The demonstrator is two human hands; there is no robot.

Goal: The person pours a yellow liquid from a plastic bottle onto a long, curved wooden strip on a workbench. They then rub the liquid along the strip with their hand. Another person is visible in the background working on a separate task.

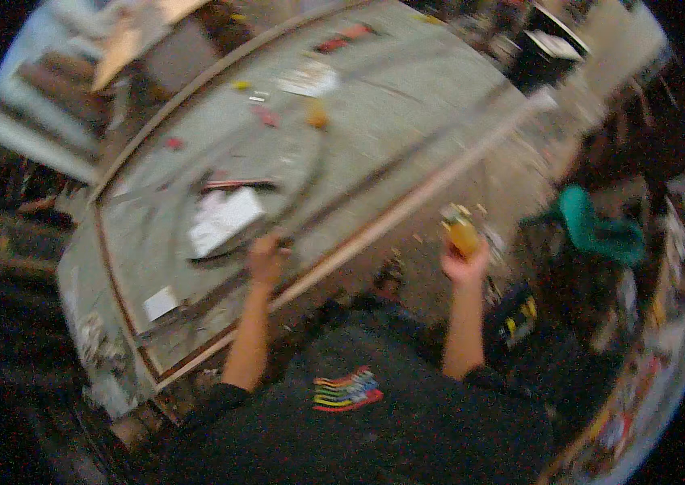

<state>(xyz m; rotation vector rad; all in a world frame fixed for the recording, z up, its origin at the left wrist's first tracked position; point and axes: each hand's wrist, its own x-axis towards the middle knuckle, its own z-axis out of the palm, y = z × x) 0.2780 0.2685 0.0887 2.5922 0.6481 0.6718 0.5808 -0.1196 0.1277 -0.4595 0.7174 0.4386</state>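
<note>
My right hand (465, 265) is raised off the table's near side, its fingers wrapped round a small yellow container-like thing (462, 233) with a pale top; blur hides its exact kind. Over the table's near edge, my left hand (265, 259) is curled closed. Something small and dark shows by its fingertips, too smeared to name. Just beyond that hand, a white sheet or block (228, 220) lies on the grey-green tabletop (391, 105). A dark, curved, thin line runs round it, and a reddish bar-like thing (237, 184) lies along its far side.
A wooden strip (375, 230) edges the table. On top lie a white square (161, 303), a pale sheet (308, 78), an orange-yellow item (317, 115) and a red-and-black tool (346, 37). A green chair (593, 226) stands at right, over a littered floor (512, 178).
</note>
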